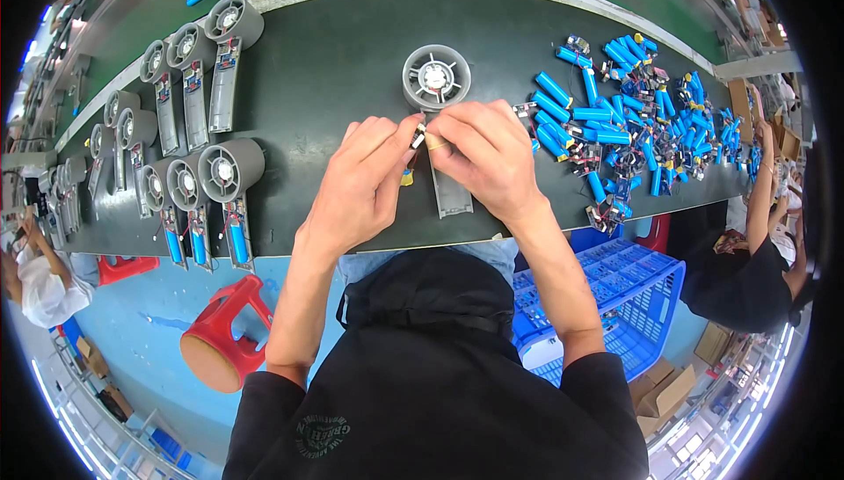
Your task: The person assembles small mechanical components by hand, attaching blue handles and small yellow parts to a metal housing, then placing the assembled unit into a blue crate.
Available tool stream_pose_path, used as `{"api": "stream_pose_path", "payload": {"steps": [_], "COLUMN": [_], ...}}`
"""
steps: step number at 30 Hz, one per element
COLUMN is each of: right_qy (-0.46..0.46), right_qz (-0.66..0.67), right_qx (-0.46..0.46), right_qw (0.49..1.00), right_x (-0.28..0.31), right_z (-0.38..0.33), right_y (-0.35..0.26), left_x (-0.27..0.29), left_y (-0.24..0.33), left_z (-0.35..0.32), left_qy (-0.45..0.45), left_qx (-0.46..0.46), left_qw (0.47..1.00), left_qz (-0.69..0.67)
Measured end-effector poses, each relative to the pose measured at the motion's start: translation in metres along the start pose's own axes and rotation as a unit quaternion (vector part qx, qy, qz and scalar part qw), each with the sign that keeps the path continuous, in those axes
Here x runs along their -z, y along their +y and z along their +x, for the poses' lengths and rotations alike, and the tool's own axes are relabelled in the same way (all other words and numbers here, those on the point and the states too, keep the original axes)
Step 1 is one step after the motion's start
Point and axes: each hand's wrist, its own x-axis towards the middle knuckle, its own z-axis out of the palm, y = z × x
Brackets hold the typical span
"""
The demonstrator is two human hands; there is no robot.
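A grey handheld-fan housing (437,76) lies in front of me on the dark bench, its round fan end away from me and its open handle (452,193) toward me. Over the top of the handle, my left hand (362,179) pinches a small circuit board (418,137) between thumb and forefinger. A bit of yellow (407,178) shows under that hand. My right hand (486,156) is closed in a pinch right beside the board, above the handle. What its fingertips grip is hidden, though thin wires seem to run there.
Several more fan housings (231,172) stand in rows on the left, some with blue batteries (238,243) in their handles. On the right is a heap of blue batteries with circuit boards (607,115). Below are a blue crate (633,304) and a red stool (224,330). Other people sit at both sides.
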Motion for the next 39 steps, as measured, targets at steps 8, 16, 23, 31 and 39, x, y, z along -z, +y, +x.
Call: {"api": "stream_pose_path", "payload": {"steps": [8, 16, 23, 31, 39], "right_qy": [-0.01, -0.002, -0.012, -0.075, -0.018], "right_qz": [0.024, 0.039, -0.026, 0.098, -0.037], "right_qx": [-0.015, -0.011, -0.145, -0.388, -0.246], "right_qw": [1.0, 0.999, 0.989, 0.914, 0.968], "right_x": [-0.001, -0.001, 0.009, 0.007, -0.077], "right_z": [-0.004, -0.004, -0.005, 0.035, 0.171], "right_y": [-0.002, 0.001, -0.029, -0.003, 0.151], "left_x": [0.0, 0.003, -0.002, -0.014, 0.002], "left_y": [-0.003, -0.003, -0.003, -0.018, -0.12], "left_z": [-0.002, 0.002, -0.003, 0.063, 0.214], "left_qy": [-0.011, -0.018, 0.034, 0.112, 0.23], "left_qx": [-0.009, -0.03, 0.023, 0.285, 0.24], "left_qw": [1.0, 0.999, 0.999, 0.89, 0.943], "left_qz": [0.01, 0.019, -0.028, -0.336, -0.027]}}
